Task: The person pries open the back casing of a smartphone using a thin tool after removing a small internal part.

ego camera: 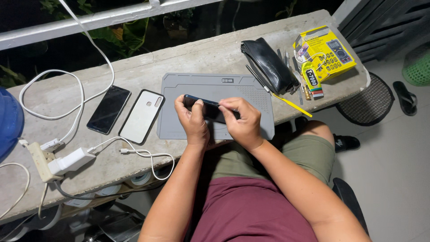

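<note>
I see both hands on a dark phone [207, 107] over the grey mat [251, 96], near the bench's [201, 56] front edge. Left hand [193, 121] is clamped on its left end; right hand [242, 120] pinches its top edge. Second phone [109, 109] and white case [142, 116] lie left of the mat, yellow box [327, 51] at the right end.

We could not see most of the dark phone [210, 109]; both hands covered it. The blue object [9, 121] at the bench's left end was cut off, and small tools [295, 83] beside the black pouch [268, 65] stayed indistinct.
</note>
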